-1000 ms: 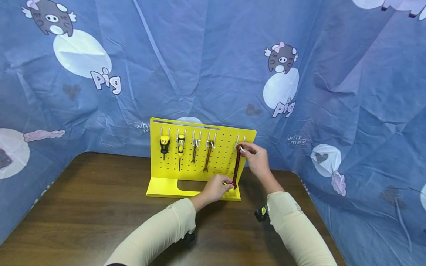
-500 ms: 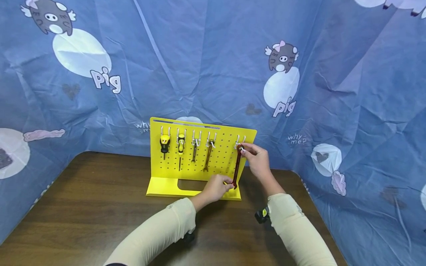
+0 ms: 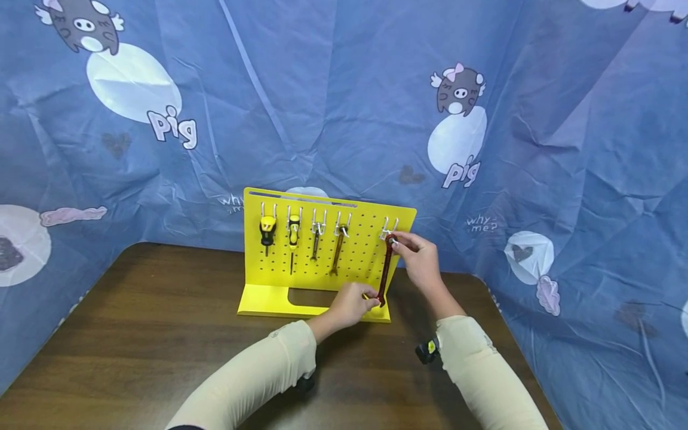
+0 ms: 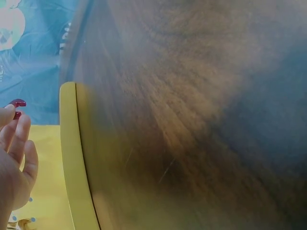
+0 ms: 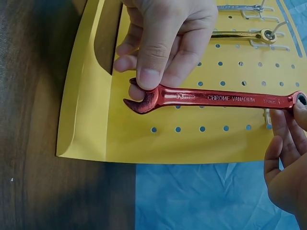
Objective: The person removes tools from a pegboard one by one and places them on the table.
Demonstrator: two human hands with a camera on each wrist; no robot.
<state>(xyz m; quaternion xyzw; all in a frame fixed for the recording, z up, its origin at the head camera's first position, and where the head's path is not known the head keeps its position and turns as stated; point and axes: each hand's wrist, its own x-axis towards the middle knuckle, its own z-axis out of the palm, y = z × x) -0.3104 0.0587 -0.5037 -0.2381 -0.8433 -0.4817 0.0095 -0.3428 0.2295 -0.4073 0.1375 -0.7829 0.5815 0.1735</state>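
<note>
A red combination wrench [image 3: 386,272] stands nearly upright in front of the right part of the yellow pegboard [image 3: 360,257]. My right hand [image 3: 421,263] pinches its ring end at the top, close to a white double hook [image 3: 389,226]. Whether the ring sits on that hook I cannot tell. Lower down, my left hand [image 3: 350,304] pinches the wrench's open end between thumb and fingers. In the right wrist view "CHROME VANADIUM" reads along the red shank, with the left thumb [image 5: 149,76] over the open end. The left wrist view catches only a bit of the wrench [image 4: 18,103].
Left of it on the board hang a stubby screwdriver [image 3: 267,232], a longer screwdriver [image 3: 293,234], a small silvery wrench [image 3: 316,245] and a gold-coloured wrench [image 3: 338,252]. The board's foot [image 3: 263,301] stands on a brown wooden table [image 3: 161,322]. A blue cloth [image 3: 333,119] hangs behind.
The wrench's ring end and my right hand have shifted slightly right and down relative to the hook. My left hand keeps its hold on the open end.
</note>
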